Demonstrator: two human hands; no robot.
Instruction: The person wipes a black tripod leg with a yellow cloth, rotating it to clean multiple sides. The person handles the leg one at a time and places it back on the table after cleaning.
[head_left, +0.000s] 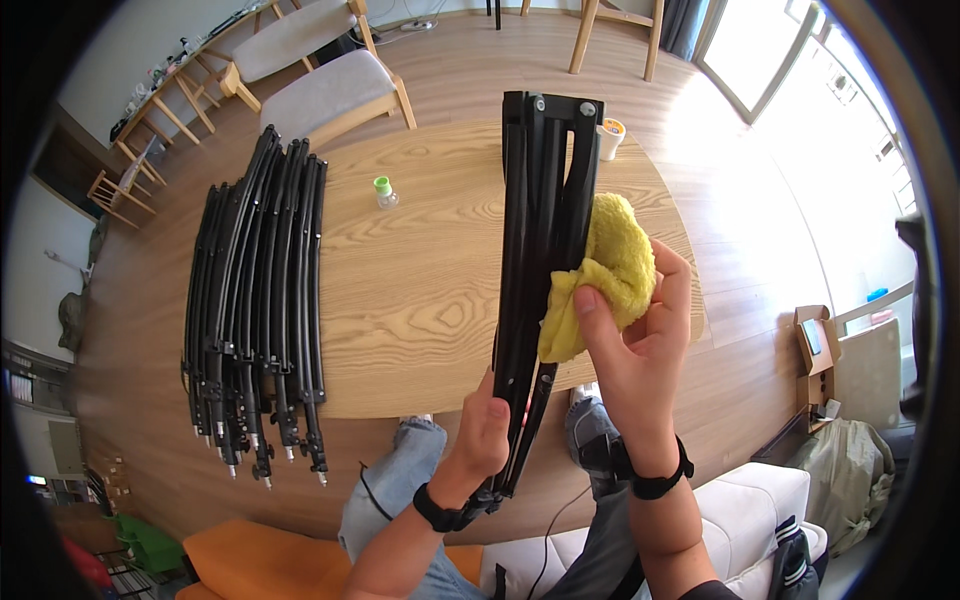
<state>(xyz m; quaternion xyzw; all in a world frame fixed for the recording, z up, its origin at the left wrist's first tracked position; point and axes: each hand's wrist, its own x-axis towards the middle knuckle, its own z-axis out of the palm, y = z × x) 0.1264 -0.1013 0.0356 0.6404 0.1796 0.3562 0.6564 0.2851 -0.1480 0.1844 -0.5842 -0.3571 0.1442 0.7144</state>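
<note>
A folded black light stand (536, 225) rises in front of me, its hinged leg end pointing away and up over the table. My left hand (484, 435) grips it near its lower end. In my right hand (641, 337) is a bunched yellow terry cloth (619, 270), pressed against the stand's right side with the thumb on top. Several more folded black stands (259, 277) lie side by side at the table's left, their metal-tipped ends jutting over the near edge. Part of the held stand's lower end is hidden behind my left hand and wrist.
The oval wooden table (420, 307) holds a small clear bottle with a green cap (385, 193) and a white container (611, 139) beyond the stand. A grey-cushioned wooden chair (330, 94) stands at the far side. Below are an orange sofa seat (255, 562) and white cushions (750, 499).
</note>
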